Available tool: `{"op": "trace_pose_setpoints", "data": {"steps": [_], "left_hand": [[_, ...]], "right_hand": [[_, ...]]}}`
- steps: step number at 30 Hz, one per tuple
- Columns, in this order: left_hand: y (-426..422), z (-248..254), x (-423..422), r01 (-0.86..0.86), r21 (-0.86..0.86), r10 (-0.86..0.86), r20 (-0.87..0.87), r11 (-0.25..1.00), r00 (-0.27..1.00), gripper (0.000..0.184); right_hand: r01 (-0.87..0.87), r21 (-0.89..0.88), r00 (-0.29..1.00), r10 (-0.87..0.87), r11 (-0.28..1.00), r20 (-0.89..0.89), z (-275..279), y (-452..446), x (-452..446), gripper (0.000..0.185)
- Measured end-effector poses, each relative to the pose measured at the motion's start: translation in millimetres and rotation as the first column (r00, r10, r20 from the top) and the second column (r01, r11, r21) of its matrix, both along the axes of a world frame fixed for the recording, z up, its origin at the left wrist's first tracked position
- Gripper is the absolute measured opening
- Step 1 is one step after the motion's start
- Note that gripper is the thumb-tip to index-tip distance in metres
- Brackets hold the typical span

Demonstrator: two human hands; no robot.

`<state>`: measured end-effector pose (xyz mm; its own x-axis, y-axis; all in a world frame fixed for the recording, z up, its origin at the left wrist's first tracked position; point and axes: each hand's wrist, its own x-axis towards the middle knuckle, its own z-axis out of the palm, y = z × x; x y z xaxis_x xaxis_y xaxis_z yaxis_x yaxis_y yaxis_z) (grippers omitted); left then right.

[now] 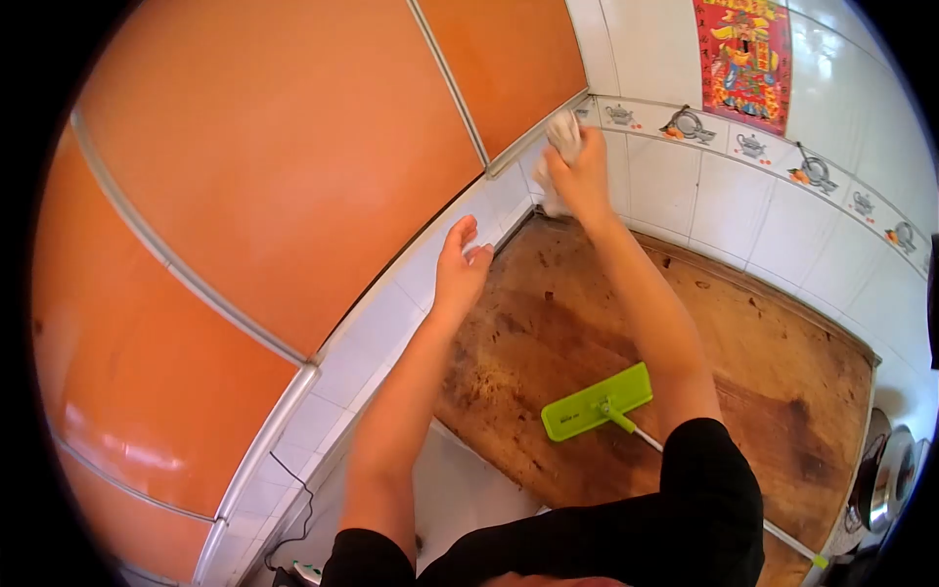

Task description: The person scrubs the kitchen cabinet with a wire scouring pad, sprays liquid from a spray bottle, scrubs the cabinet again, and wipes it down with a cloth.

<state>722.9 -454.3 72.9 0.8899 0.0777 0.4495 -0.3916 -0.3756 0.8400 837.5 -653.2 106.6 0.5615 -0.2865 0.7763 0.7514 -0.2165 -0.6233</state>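
My right hand [584,181] is raised at the corner where the cabinets meet the tiled wall, its fingers closed on a crumpled whitish cloth [563,135]. The cloth hangs down toward the back corner of the brown wooden board [587,303]. My left hand [462,269] is empty, fingers apart and curved, in front of the white tiles under the orange cabinet [284,157]. Below my right forearm, a green flat mop head [597,401] lies on the board. Its pale pole runs under my right arm and shows again at the lower right.
A red poster [745,64] hangs on the tiled wall [724,196]. Metal pots or lids [890,479] stand at the right edge. A dark cable [310,504] hangs at the lower left beside a pale surface [469,489]. Metal trim [254,435] edges the cabinets.
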Motion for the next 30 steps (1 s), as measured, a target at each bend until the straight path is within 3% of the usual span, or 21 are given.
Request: {"op": "trace_pose_setpoints", "data": {"steps": [1, 3, 4, 6, 10, 12, 14, 16, 18, 19, 20, 21, 24, 26, 27, 29, 30], "left_hand": [[-0.3, -3.3, 11.2, -0.064, 0.224, 0.044, 0.092, 0.973, 0.995, 0.049], [-0.1, -4.3, 29.2, -0.225, 0.611, 0.043, 0.298, 0.759, 0.954, 0.045], [0.7, -7.3, 36.0, -0.224, 0.643, 0.018, 0.31, 0.732, 0.951, 0.044], [10.2, -16.3, 39.8, -0.213, 0.713, -0.038, 0.319, 0.669, 0.947, 0.041], [37.2, -39.5, -0.1, -0.089, 0.728, -0.055, 0.171, 0.679, 0.984, 0.039], [62.8, -76.0, -32.2, -0.052, 0.71, -0.035, 0.108, 0.702, 0.993, 0.039], [81.7, -124.6, -66.7, 0.009, 0.721, -0.01, -0.002, 0.693, 1.0, 0.041], [93.1, -191.6, -94.2, 0.089, 0.708, 0.05, -0.173, 0.7, 0.984, 0.042], [98.1, -259.5, -109.8, 0.208, 0.819, 0.056, -0.28, 0.535, 0.958, 0.063], [87.7, -268.9, -113.6, 0.279, 0.825, 0.134, -0.388, 0.491, 0.912, 0.075], [76.0, -275.0, -112.8, 0.351, 0.821, 0.212, -0.48, 0.449, 0.851, 0.087], [67.6, -281.4, -113.3, 0.426, 0.803, 0.286, -0.56, 0.416, 0.778, 0.099], [56.1, -314.5, -113.1, 0.558, 0.717, 0.314, -0.69, 0.418, 0.653, 0.122], [40.8, -310.1, -107.8, 0.603, 0.67, 0.345, -0.741, 0.432, 0.576, 0.127], [40.1, -307.5, -112.7, 0.626, 0.645, 0.378, -0.764, 0.438, 0.522, 0.129], [42.6, -316.1, -111.9, 0.616, 0.638, 0.355, -0.77, 0.462, 0.531, 0.13], [43.3, -318.6, -114.1, 0.61, 0.633, 0.344, -0.773, 0.477, 0.534, 0.13]], "right_hand": [[0.151, 0.034, 0.975, -0.154, 0.988, 0.162, 8.2, 19.7, 21.4, 0.051], [0.281, -0.023, 0.844, -0.236, 0.959, 0.481, 10.9, 59.6, 56.0, 0.055], [0.258, -0.111, 0.814, -0.154, 0.96, 0.56, 9.9, 79.3, 62.2, 0.057], [0.263, -0.265, 0.863, -0.103, 0.928, 0.495, -0.6, 97.4, 65.5, 0.055], [0.313, -0.247, 0.881, -0.184, 0.917, 0.436, 5.4, 79.8, 115.6, 0.049], [0.373, -0.162, 0.862, -0.276, 0.914, 0.424, 10.1, 53.7, 172.3, 0.046], [0.527, -0.085, 0.818, -0.477, 0.846, 0.321, -6.9, 33.5, 251.8, 0.045], [0.485, -0.12, 0.87, -0.463, 0.866, 0.17, 2.1, 7.6, 286.0, 0.049], [0.471, -0.127, 0.869, -0.484, 0.873, -0.103, 19.7, -0.4, 296.8, 0.045], [0.467, -0.126, 0.842, -0.484, 0.875, -0.239, 25.7, -4.4, 297.6, 0.044], [0.376, -0.011, 0.903, -0.369, 0.927, -0.22, 30.7, -3.5, 291.7, 0.04], [0.276, 0.094, 0.949, -0.256, 0.956, -0.183, 34.9, 4.2, 277.4, 0.036], [0.393, -0.114, 0.858, -0.32, 0.913, 0.401, 56.2, 45.5, 166.9, 0.028], [0.346, 0.061, 0.735, -0.311, 0.936, 0.602, 48.2, 83.0, 140.1, 0.023], [0.334, 0.029, 0.691, -0.266, 0.942, 0.672, 53.4, 81.6, 144.1, 0.025], [0.309, -0.034, 0.576, -0.159, 0.95, 0.802, 90.0, 67.0, 165.8, 0.03], [0.274, -0.154, 0.723, -0.097, 0.949, 0.684, 102.9, 54.5, 178.5, 0.027]]}}
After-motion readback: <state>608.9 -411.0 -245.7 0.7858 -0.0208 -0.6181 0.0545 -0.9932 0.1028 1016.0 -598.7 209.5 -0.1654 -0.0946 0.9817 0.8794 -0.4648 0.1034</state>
